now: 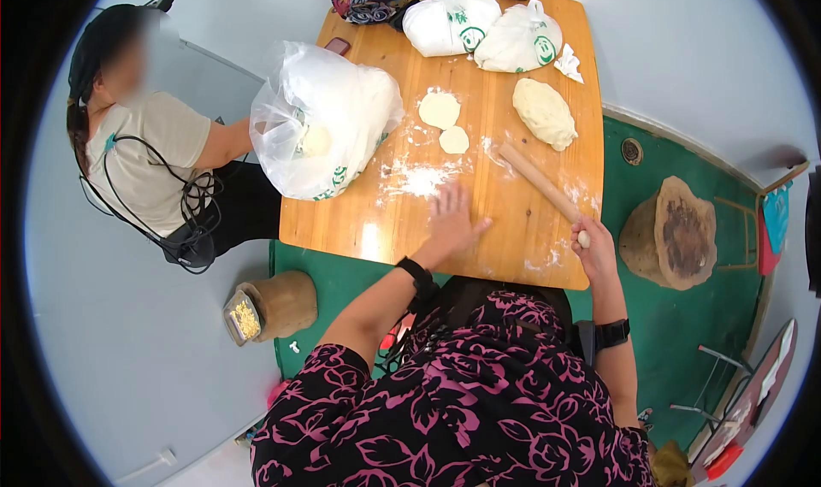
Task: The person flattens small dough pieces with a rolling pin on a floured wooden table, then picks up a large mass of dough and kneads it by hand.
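Note:
My right hand (599, 249) is closed around the near end of a wooden rolling pin (540, 182), which slants across the right side of the table toward the middle. A pale rounded tip shows at the palm. My left hand (453, 224) rests with fingers spread at the edge of a patch of white flour (423, 177) on the wooden table (505, 247). Beyond it lie two flat dough rounds, a larger one (440, 111) and a smaller one (454, 140). A big lump of dough (546, 113) sits past the pin's far end.
A large plastic bag (368, 102) stands at the table's left, beside a seated person (158, 145) whose arm reaches behind it. Two tied white bags (519, 41), a phone (338, 46) and a crumpled tissue (568, 64) lie farther back. Wooden stumps (641, 239) stand on the green floor.

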